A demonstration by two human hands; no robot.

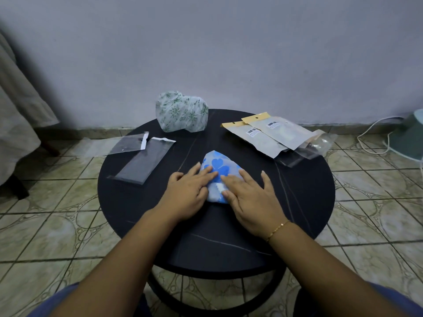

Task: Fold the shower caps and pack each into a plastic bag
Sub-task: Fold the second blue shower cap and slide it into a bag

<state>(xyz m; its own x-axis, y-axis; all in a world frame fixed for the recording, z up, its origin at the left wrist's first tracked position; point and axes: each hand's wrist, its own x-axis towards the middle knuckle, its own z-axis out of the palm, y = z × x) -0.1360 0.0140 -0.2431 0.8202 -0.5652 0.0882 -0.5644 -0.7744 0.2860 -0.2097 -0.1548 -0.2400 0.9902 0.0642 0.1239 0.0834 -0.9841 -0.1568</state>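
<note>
Both hands, left hand [187, 191] and right hand [249, 197], press flat with fingers spread on the half-folded blue heart-print shower cap [219, 167], unbagged; green-patterned crumpled cap [180, 114] far, unfolded; clear empty plastic bags [142, 160] left; filled packets [267, 136] right.

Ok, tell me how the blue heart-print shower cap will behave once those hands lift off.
The thin blue heart-print shower cap probably springs open: both hands, left and right, press it flat. Likely floppy and light, sagging if lifted. It may slide on the smooth black round table.

Bench [297, 202]: dark, smooth, faintly veined, matt. Blue shower cap [219, 165]: thin printed plastic film. Behind it, clear bags [142, 161]: glossy plastic. Floor [45, 225]: glazed tile.
</note>
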